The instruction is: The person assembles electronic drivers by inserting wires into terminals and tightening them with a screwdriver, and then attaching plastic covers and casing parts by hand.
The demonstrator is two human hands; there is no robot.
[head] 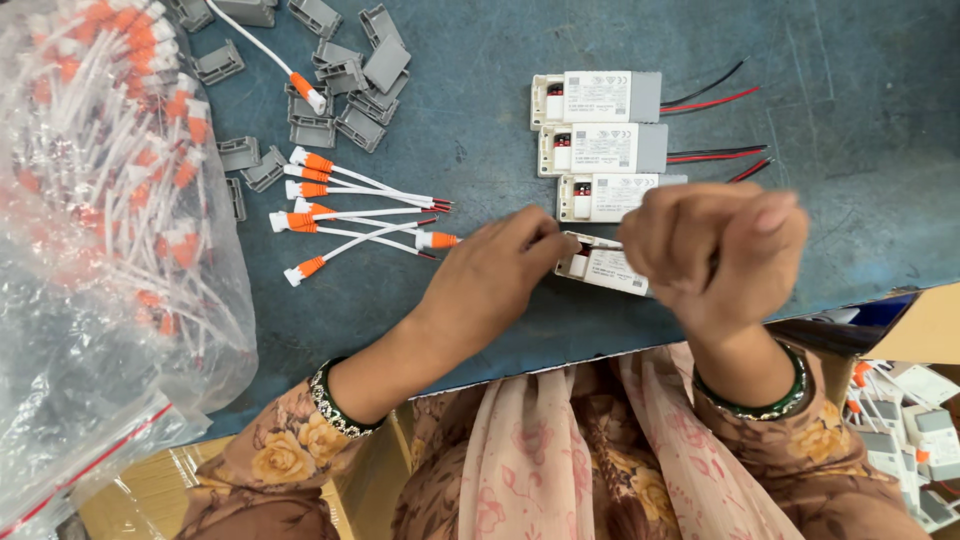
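Left hand lies flat-ish on the blue table, fingers curled in, fingertips pinched on the near end of a white driver box w/ a thin wire at that end. Box sits tilted, between both hands, touching the left fingertips and running under the right hand. Right hand is raised over the box's far end, closed in a loose fist, thumb up top; it covers that end of the box, so can't tell what, if anything, it grips.

Just beyond the hands, 3 more white boxes lie in a stacked row, each w/ a grey end and red + black leads trailing off to the right-hand side. The nearest of the 3 is close to the right knuckles, partly hidden by them.

To the left hand's outer side: loose bunch of white cables w/ orange plugs, ends pointing toward the left hand, near but apart from it. Farther out beyond those, scatter of grey plastic clips, one more orange-tipped cable lying across them. Far out on the left side, big clear bag stuffed w/ same white/orange cables.

By the right wrist, low at the edge, carton w/ more white parts. Both wrists wear dark green bangles; floral sleeves, pink scarf near the body
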